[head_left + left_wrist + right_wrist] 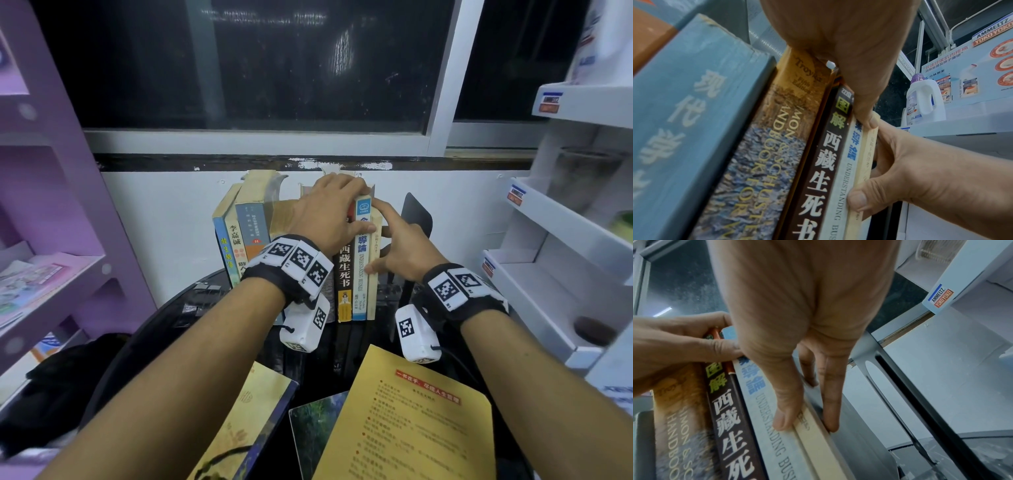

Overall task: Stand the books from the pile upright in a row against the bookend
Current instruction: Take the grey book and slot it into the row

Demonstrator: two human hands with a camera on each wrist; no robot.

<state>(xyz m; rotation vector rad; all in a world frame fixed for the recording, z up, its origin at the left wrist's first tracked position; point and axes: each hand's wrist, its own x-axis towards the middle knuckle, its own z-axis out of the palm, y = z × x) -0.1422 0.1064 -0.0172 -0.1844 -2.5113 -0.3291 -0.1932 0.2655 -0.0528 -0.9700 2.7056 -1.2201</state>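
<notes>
Several books stand upright in a row on the round black table (205,301). A black bookend (416,219) stands at the row's right end, a small gap away. My left hand (339,198) curls over the tops of the dark brown book (344,274) and the white-and-blue book (362,267); its thumb (867,116) lies down their spines. My right hand (383,240) pinches the thin cream book (374,281) at the row's right end, thumb (785,418) on its spine, fingers (830,418) on its right cover, between the book and the bookend (879,402).
Flat at the table's near edge lie a yellow book (411,421), a yellow-and-blue book (246,421) and a green-covered one (315,431). A purple shelf unit (51,205) stands left and a white display rack (565,257) right. A white wall and dark window are behind.
</notes>
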